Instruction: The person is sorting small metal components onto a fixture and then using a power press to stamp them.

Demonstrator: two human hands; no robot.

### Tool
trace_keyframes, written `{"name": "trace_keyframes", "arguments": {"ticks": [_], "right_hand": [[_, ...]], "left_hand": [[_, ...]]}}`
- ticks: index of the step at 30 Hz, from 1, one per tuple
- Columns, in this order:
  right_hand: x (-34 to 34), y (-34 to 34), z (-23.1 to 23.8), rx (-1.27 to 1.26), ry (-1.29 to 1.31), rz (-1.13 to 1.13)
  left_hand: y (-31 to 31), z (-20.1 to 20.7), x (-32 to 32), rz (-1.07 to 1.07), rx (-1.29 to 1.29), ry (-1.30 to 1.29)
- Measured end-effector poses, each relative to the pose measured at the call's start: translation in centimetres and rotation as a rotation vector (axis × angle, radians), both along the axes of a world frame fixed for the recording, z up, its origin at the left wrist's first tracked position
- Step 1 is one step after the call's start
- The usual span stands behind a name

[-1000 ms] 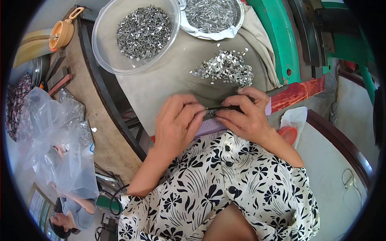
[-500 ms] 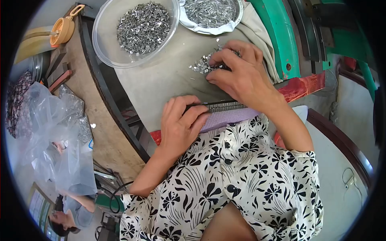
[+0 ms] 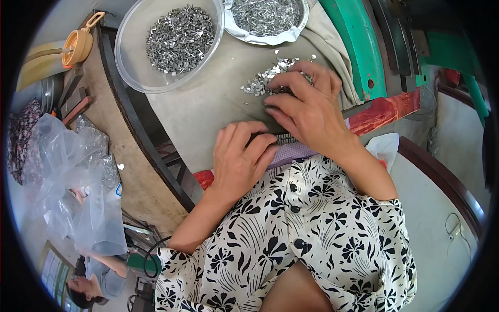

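Small flat shiny metal pieces [image 3: 261,80] lie in a loose pile on the grey-covered tabletop [image 3: 208,112]. My right hand [image 3: 316,104] is at the near side of this pile, its fingers curled and the thumb near the fingertips. Whatever those fingertips hold is hidden. At the near table edge my left hand [image 3: 240,156] is closed over the end of a dark strip [image 3: 287,139] with a row of narrow metal pieces along it. A purple checked cloth [image 3: 291,152] lies under the strip, against my patterned shirt.
A clear plastic tub [image 3: 122,57] of small metal pieces stands at the far left. Beside it is a lined bowl [image 3: 270,39] of thin metal pins. Green machinery [image 3: 358,52] borders the right. Plastic bags [image 3: 93,197] lie left, near another person [image 3: 99,281].
My right hand has drawn slightly nearer to me, and its wrist now covers more of the strip. My left hand has shifted slightly right along the edge. The view has moved a little.
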State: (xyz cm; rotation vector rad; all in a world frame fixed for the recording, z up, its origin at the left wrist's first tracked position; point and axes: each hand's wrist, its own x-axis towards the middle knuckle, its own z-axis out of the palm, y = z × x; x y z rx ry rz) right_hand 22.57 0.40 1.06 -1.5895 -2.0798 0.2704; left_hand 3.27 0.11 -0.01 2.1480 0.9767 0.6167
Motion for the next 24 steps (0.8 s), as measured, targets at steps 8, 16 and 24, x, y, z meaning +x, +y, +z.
{"name": "trace_keyframes", "arguments": {"ticks": [8, 16, 24], "right_hand": [[0.6, -1.6, -0.5, 0.036, 0.091, -0.048], [1.8, -3.7, -0.1, -0.033, 0.032, -0.127], [0.2, -1.1, -0.6, -0.003, 0.026, -0.043]], "left_hand": [[-0.2, -0.1, 0.1, 0.008, -0.022, 0.009], [-0.6, -0.3, -0.6, -0.062, 0.019, 0.060], [-1.1, 0.5, -2.1, 0.109, -0.136, -0.065]]}}
